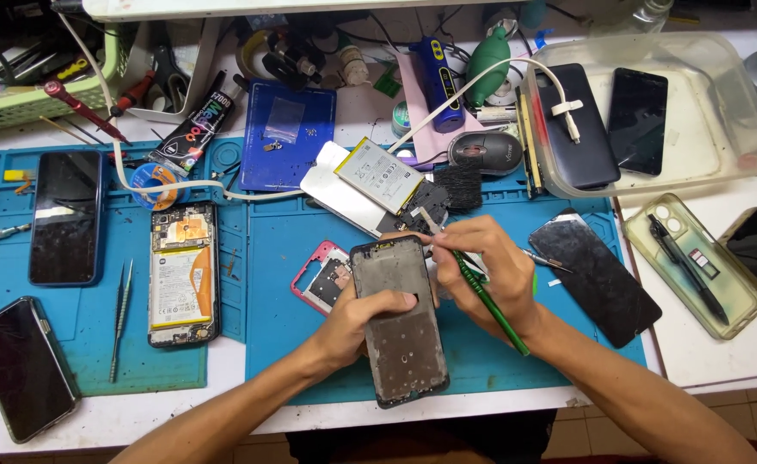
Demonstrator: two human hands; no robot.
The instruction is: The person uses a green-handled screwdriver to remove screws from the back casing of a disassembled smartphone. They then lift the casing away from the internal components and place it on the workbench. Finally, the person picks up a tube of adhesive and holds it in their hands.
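Fingers-curled, right hand (on brush)

**A crowded repair bench under even light**

A white worktable was seen from above, its near edge running across the lower part of the view. Most of its top was covered by blue silicone work mats, laid side by side. A pale green plastic basket was set at the far left corner, and a clear plastic tray at the far right. Brown tiled floor was visible below the table's edge. The bench was lit evenly, with only soft shadows cast.
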